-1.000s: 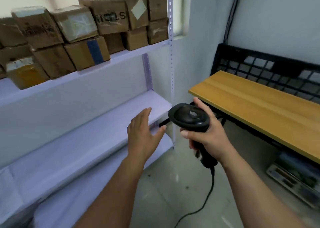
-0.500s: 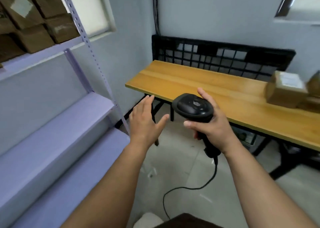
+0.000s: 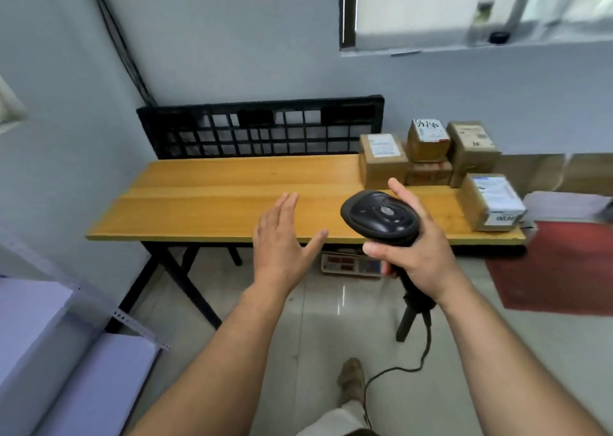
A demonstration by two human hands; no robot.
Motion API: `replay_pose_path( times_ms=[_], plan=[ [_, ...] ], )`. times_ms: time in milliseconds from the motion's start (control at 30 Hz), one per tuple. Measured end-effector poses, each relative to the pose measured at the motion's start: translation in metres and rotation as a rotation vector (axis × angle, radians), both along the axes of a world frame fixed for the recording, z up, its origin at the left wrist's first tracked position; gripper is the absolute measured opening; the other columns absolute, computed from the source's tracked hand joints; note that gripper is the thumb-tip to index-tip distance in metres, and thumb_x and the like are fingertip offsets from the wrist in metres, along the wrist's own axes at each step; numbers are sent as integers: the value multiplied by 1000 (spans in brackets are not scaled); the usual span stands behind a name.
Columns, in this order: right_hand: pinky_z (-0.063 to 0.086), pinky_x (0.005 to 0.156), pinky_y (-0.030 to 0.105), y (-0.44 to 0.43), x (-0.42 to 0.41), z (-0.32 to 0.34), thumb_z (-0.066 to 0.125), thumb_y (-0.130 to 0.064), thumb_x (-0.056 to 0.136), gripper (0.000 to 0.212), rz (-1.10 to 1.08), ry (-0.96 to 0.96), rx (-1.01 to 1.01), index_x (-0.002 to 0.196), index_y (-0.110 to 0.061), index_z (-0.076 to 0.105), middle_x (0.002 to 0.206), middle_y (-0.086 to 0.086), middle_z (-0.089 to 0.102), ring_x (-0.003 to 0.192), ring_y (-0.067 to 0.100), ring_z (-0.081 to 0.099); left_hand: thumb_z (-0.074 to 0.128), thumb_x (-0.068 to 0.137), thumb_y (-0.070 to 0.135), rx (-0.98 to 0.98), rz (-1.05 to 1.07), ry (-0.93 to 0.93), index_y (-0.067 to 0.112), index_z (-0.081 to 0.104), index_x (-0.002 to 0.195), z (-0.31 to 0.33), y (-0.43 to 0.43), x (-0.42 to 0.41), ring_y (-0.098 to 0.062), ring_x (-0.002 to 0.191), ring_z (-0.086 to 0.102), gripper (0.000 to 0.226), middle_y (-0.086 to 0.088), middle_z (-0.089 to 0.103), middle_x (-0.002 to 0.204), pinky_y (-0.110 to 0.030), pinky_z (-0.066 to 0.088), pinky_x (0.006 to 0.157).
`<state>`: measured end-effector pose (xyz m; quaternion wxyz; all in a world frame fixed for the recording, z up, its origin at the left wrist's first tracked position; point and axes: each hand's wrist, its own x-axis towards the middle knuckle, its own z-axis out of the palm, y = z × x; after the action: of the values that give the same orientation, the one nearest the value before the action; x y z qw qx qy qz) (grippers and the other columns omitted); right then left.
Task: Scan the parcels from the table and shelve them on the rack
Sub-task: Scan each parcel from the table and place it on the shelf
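Far left, the pale purple rack (image 3: 49,352) edges into view, low shelves showing. Next along, the wooden table (image 3: 215,196) stands against the wall, a black lattice panel (image 3: 262,127) upright behind it. Centre now: the left hand (image 3: 282,246) hovers in the air before the table's near edge, flat and wide open, fingers straight and together, thumb splayed out. It holds nothing and touches nothing. Just beside it, the black scanner (image 3: 381,218) has the top of its head turned up to the camera. The right hand (image 3: 414,256) grips the handle firmly, fingers wrapped round, thumb up along the head's side. The cable (image 3: 398,372) trails down to the floor. Over at the table's right end sit the parcels (image 3: 383,160), brown boxes clustered at the back. One labelled parcel (image 3: 491,203) sits nearer the front corner. Neither hand touches any of them. Far right, a red mat (image 3: 557,266) lies on the floor.
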<state>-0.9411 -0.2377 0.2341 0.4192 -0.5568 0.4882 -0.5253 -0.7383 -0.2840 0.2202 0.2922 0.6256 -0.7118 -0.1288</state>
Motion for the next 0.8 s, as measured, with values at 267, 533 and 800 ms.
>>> replay_pose_path(
  times_ms=[267, 533, 800],
  plan=[
    [50, 47, 32, -44, -92, -5, 85, -2, 70, 97, -158, 29, 24, 130, -61, 39, 120, 8, 64, 53, 21, 63, 56, 90, 54, 16, -145, -18, 27, 19, 153, -8, -76, -98, -16, 145, 19, 78, 5, 20, 160, -39, 17, 119],
    [48, 46, 31, -89, -191, -15, 89, -10, 65, 99, -322, 53, 132, 134, -61, 41, 107, 8, 68, 49, 27, 60, 55, 91, 54, 109, -313, 49, 29, 19, 153, -25, -150, -216, -12, 146, 16, 76, 7, 21, 160, -37, 17, 120],
    [46, 46, 30, -124, -263, -36, 84, 2, 70, 95, -458, 49, 193, 125, -64, 45, 93, 8, 70, 48, 28, 58, 56, 91, 54, 225, -442, 90, 34, 17, 153, -52, -202, -298, -11, 146, 14, 76, 11, 18, 160, -40, 23, 119]
  ],
)
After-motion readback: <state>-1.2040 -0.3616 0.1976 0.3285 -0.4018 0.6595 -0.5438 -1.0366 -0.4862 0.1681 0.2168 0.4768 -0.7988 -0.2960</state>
